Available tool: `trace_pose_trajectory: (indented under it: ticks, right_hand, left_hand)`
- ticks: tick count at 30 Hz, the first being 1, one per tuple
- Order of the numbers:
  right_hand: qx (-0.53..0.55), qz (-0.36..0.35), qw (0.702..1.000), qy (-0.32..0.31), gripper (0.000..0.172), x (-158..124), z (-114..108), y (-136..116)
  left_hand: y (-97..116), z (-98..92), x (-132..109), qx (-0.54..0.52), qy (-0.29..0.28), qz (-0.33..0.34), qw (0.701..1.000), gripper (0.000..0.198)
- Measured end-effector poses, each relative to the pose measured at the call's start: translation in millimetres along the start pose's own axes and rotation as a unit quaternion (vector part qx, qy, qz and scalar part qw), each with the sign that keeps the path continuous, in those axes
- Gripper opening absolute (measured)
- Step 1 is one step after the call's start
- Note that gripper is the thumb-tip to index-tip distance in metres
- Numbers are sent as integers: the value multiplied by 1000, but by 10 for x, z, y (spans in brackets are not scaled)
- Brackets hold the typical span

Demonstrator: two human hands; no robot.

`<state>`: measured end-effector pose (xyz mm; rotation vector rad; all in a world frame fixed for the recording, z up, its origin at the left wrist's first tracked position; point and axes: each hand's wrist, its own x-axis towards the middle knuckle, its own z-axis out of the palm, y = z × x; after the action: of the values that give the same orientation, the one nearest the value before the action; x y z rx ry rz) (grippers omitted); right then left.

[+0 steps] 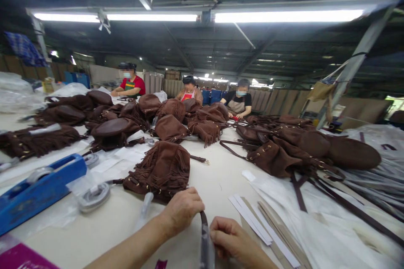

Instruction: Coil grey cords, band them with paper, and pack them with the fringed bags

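A narrow dark strap, its lower part covered in clear plastic, runs down between my hands to the bottom edge of the view. My left hand is closed on the strap's upper end. Curled fingers of my right hand pinch the plastic sleeve at the strap's right side. Just beyond my left hand lies a brown fringed bag with gold eyelets. A short strap with a metal clasp sticks out from the bag to the right.
Many brown bags cover the table's far side. At left are a blue tape dispenser and a coiled strap in plastic. Card strips and plastic sheets lie right. Three people work across the table.
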<state>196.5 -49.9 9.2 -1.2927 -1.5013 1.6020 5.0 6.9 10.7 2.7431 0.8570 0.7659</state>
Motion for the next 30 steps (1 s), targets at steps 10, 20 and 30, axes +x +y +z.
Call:
trace_pose_trajectory:
  ticks: [10, 20, 30]
  right_hand:
    - [8, -5, 999, 48, 20, 596, 91, -201]
    - [50, 61, 997, -10, 20, 874, 216, -303]
    - [74, -16, 997, 29, 21, 935, 340, -295]
  left_hand:
    - [-7, -179, -184, -201, 150, -108, 962, 47]
    - [119, 296, -545, -546, 56, -410, 728, 22]
    - [-70, 525, -620, -558, 64, -457, 689, 28]
